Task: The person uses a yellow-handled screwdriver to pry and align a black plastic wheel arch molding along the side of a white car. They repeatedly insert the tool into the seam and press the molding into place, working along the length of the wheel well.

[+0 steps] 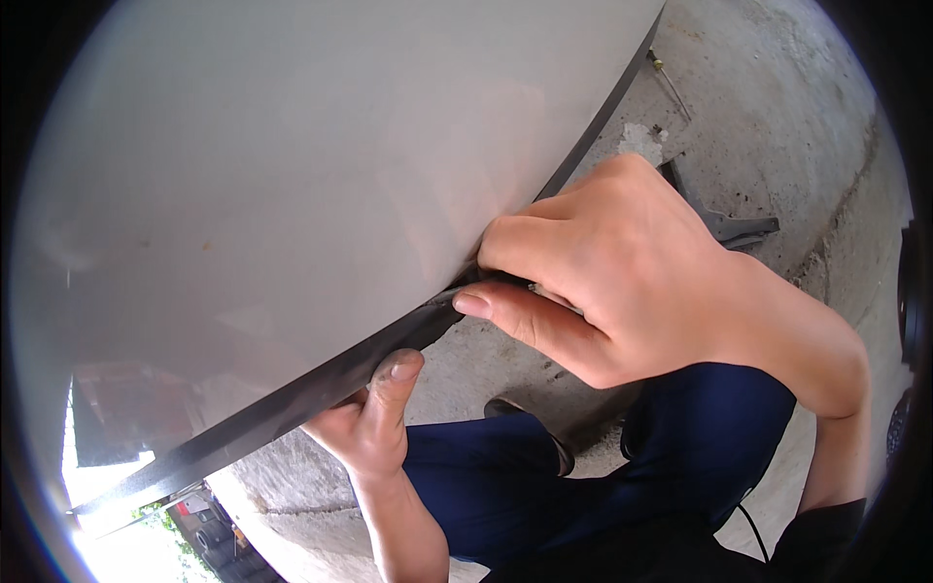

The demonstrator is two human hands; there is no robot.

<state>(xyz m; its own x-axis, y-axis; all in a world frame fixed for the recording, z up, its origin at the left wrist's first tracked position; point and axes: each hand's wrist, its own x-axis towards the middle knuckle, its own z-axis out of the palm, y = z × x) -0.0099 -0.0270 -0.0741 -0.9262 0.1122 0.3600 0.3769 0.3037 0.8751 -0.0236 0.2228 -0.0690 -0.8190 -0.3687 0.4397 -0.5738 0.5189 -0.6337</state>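
Note:
A large glossy pale panel (282,146), like car bodywork, takes up the left and middle of the view. Along its lower edge runs a black trim strip (292,389), bent and uneven near the middle. My right hand (632,272) pinches the strip there, thumb below and curled fingers above. Some dark material shows between thumb and fingers, mostly covered by the hand. Lower and to the left, my left hand (374,418) holds the strip's underside, its thumb pointing up against the lower edge. The left fingers are largely hidden behind the strip.
A screwdriver-like tool (671,85) with a yellowish handle lies on the concrete floor (777,107). Behind my right hand is a dark flat piece (743,228) on the floor. My legs in blue trousers (505,486) are bent below. Stacked tyres (219,544) show at lower left.

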